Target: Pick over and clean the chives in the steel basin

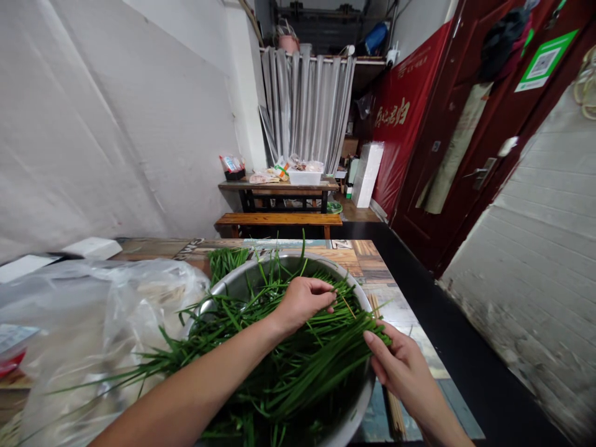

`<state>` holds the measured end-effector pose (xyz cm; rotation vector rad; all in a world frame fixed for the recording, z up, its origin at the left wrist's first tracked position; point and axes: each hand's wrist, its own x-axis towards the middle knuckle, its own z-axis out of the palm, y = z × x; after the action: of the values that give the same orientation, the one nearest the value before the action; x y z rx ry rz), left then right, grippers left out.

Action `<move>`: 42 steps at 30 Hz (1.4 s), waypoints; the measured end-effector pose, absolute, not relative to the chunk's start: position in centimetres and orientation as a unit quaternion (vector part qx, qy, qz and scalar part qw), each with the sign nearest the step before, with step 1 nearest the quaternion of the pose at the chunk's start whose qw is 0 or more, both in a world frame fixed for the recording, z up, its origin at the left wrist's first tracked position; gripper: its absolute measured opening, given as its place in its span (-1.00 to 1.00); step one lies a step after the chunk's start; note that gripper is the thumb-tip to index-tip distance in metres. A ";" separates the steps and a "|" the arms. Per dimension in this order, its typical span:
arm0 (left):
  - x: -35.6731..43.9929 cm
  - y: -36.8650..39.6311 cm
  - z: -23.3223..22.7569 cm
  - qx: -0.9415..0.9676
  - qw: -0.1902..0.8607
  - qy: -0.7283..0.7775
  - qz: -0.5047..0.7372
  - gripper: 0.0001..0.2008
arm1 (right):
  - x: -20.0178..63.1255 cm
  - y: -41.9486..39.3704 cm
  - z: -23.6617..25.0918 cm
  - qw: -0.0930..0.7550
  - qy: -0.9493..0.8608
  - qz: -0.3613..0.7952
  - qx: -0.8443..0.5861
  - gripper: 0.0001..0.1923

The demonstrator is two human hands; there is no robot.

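A large metal basin [356,421] on the table is heaped with long green garlic chives [321,372]. Over the middle of the heap, my left hand [305,301] has its fingers curled and pinched together at the chive blades; what lies between the fingertips is partly hidden. My right hand [403,357], at the basin's right rim, grips the end of a bunch of chives between thumb and fingers. The bunch spreads leftward across the basin. A yellowish strand [348,307] shows between the two hands. Thin wooden sticks [395,413] lie on the table beside the basin, partly behind my right hand.
Clear plastic bags [107,310] cover the table's left side. More chives [226,262] lie behind the basin. Beyond the patterned table [363,254] stand a wooden bench [279,219] and another table holding a white tub [305,177]. A dark red door [460,143] is at right.
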<state>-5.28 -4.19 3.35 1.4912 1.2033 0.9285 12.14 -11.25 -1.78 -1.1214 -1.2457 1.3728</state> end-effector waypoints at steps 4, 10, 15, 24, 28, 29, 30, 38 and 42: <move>-5.6 -4.0 2.9 0.659 0.432 0.493 0.369 -0.77 | 12.1 -11.2 -1.8 0.472 -0.502 0.563 -0.456 -0.63; -5.8 -4.3 3.1 0.725 0.359 0.482 0.336 -0.75 | 12.0 -11.0 -1.6 0.468 -0.507 0.563 -0.454 -0.64; -5.8 -4.2 3.6 0.694 0.452 0.451 0.334 -0.73 | 12.1 -11.4 -1.5 0.476 -0.510 0.550 -0.459 -0.66; -6.2 -3.7 3.4 0.568 0.617 0.437 0.325 -0.64 | 12.1 -11.7 -1.4 0.482 -0.520 0.540 -0.454 -0.68; -5.7 -4.2 3.5 0.577 0.609 0.438 0.323 -0.59 | 12.0 -11.5 -1.3 0.483 -0.520 0.541 -0.451 -0.67; -5.6 -4.3 3.6 0.581 0.603 0.441 0.324 -0.61 | 12.0 -11.5 -1.4 0.482 -0.518 0.543 -0.452 -0.67; -5.6 -4.3 3.6 0.583 0.599 0.443 0.323 -0.63 | 12.0 -11.5 -1.4 0.482 -0.515 0.546 -0.453 -0.67; -5.4 -4.5 3.6 0.588 0.587 0.443 0.337 -0.64 | 12.0 -11.3 -1.8 0.482 -0.515 0.549 -0.448 -0.65; -5.4 -4.6 3.7 0.598 0.578 0.438 0.342 -0.65 | 12.0 -11.4 -1.9 0.477 -0.516 0.546 -0.456 -0.66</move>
<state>-5.42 -4.59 3.71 1.3984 1.0252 0.7991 11.97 -11.40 -1.92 -1.1144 -1.2594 1.3342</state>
